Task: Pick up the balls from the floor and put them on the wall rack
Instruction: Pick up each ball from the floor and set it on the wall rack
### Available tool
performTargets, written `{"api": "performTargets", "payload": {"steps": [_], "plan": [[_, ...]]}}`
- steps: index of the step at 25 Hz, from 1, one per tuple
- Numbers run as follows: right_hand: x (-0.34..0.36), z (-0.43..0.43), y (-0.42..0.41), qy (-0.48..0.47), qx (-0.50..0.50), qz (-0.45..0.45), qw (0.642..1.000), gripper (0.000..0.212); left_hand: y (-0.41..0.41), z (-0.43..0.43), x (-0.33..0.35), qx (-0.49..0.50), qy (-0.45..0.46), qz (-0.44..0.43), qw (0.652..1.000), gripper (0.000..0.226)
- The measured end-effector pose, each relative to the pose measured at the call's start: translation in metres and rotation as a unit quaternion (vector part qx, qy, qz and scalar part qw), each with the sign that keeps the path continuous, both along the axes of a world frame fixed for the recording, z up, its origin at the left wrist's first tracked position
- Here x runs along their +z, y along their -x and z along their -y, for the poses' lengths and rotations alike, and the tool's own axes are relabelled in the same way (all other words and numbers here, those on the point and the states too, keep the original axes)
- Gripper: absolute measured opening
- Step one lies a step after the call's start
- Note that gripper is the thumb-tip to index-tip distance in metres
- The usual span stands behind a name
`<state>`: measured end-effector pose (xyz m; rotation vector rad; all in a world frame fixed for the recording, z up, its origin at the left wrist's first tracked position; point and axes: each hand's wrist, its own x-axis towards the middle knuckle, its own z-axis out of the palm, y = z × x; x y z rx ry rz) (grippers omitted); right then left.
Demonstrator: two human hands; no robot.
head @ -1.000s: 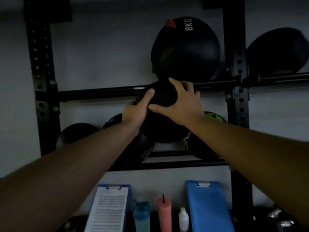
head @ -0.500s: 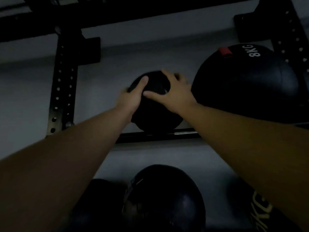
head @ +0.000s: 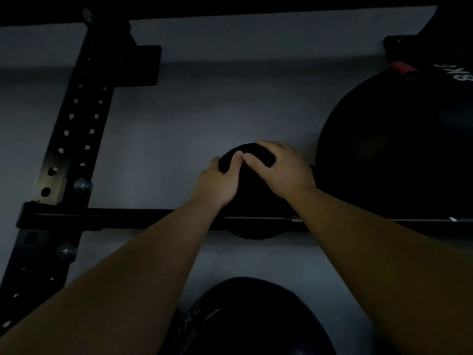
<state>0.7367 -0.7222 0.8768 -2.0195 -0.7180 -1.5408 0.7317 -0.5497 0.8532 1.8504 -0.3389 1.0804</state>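
Note:
A small black ball [head: 252, 198] sits on the upper rail [head: 122, 218] of the black wall rack, its underside showing below the bar. My left hand [head: 217, 184] grips its left side. My right hand [head: 281, 167] lies over its top right, and the two thumbs nearly touch. Right beside it rests a big black ball [head: 399, 155] marked 8KG with a red tag.
The rack's perforated upright [head: 74, 129] stands at the left with bolts on it. Another dark ball [head: 256, 319] sits on the lower shelf directly below. The grey wall lies behind, and the rail between the upright and the small ball is bare.
Both hands have lifted the small ball from below the upper rail up onto it, beside the 8KG ball. The view has tilted upward and closer to the rack.

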Motion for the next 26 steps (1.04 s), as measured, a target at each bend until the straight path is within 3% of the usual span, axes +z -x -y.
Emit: {"api": "performTargets", "payload": {"steps": [4, 9, 12, 14, 19, 26], "plan": [[-0.012, 0.011, 0.02, 0.028, -0.004, -0.052, 0.998, 0.084, 0.021, 0.001, -0.021, 0.022, -0.093, 0.038, 0.995, 0.092], [-0.024, 0.044, 0.068, 0.11, -0.061, -0.131, 0.983, 0.078, 0.063, 0.003, -0.041, 0.049, -0.149, -0.009, 0.988, 0.094], [-0.039, 0.096, 0.112, 0.101, -0.071, -0.124, 0.985, 0.061, 0.104, 0.023, -0.048, 0.118, -0.198, -0.001, 0.973, 0.087], [-0.045, 0.128, 0.147, 0.096, -0.094, -0.125, 0.983, 0.051, 0.137, 0.046, -0.049, 0.104, -0.252, 0.009, 0.962, 0.079], [-0.089, 0.248, 0.277, 0.111, -0.203, -0.184, 0.956, 0.044, 0.237, 0.175, -0.066, 0.0, -0.315, 0.009, 0.949, 0.027], [-0.184, 0.476, 0.501, 0.082, -0.359, -0.282, 0.886, 0.046, 0.389, 0.438, -0.134, -0.159, -0.349, 0.018, 0.923, 0.037]]}}
